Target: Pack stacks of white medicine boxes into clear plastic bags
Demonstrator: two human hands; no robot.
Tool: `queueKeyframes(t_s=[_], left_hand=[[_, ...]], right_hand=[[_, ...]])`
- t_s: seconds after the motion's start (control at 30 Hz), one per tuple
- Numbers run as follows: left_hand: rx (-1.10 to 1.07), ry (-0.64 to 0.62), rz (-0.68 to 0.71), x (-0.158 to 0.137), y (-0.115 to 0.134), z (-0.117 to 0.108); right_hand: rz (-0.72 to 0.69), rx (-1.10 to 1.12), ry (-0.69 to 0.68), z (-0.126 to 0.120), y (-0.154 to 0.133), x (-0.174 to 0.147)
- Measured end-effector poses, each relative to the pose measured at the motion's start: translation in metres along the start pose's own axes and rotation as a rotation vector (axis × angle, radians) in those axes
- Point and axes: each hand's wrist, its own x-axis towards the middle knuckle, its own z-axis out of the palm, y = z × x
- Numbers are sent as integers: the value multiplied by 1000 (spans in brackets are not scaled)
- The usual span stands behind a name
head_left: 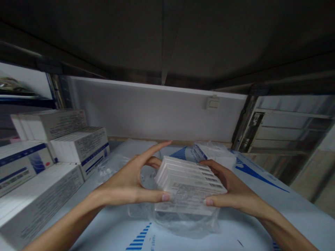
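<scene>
A bundle of small white boxes (188,190), standing side by side with printed faces, is between my hands over the bed-like blue-white surface. Clear plastic wrap (191,228) hangs loose below and in front of it. My right hand (230,190) grips the bundle's right end, thumb in front and fingers behind. At the left end, my left hand (133,179) has its thumb on the front face and a fingertip at the back corner, while the index finger stretches out above. More crumpled clear plastic (112,167) lies behind the left wrist.
White-and-blue boxes (89,150) are stacked at the left. A plastic-wrapped pack (214,153) lies behind my right hand. The light-blue film with printing (261,177) covers the shelf. A dark shelf board (167,42) hangs low overhead; a wall switch (213,103) is at the back.
</scene>
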Motion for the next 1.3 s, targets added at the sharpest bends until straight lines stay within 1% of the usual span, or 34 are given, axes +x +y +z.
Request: queueKeyframes(t_s=[0.1,0.27,0.37,0.43,0.5,0.6,0.7,0.8,0.87,0.9,0.97,1.07,1.13,1.2,1.23,1.3], left_hand=[[25,-68,16,5,-13,5],[-14,-169,33,10,-38,19],[131,-151,15,8,-49,21],[294,-98,8,4,-51,16],[438,-87,4,-2,-49,6],[551,-185,43,-10,-44,-8],[547,-247,91,-13,-43,-16],[440,-232,104,-6,-42,-17],[311,-190,114,3,-40,-17],[222,-161,110,9,-39,-17],[-15,-70,64,21,-37,-15],[-460,115,-7,37,-34,-7],[-664,196,10,45,-31,1],[-768,206,49,52,-27,8],[-785,187,56,55,-25,13],[-756,114,6,61,-22,22]], right_hand=[[-48,-105,6,0,15,0],[-60,-279,54,2,32,0],[-51,-269,21,-1,41,-1],[-17,-236,-11,-5,47,-3],[44,-171,-47,-10,53,-5],[94,-39,-92,-16,57,-9],[127,-17,-88,-22,54,-11],[156,-32,-97,-31,48,-9],[156,-82,-57,-39,43,-6],[153,-112,-4,-42,40,-3],[132,-147,157,-46,33,3],[33,-74,439,-45,17,14],[-55,-14,558,-40,3,24],[-140,8,587,-34,-11,37],[-179,-3,568,-31,-17,43],[-244,-39,504,-23,-26,58]])
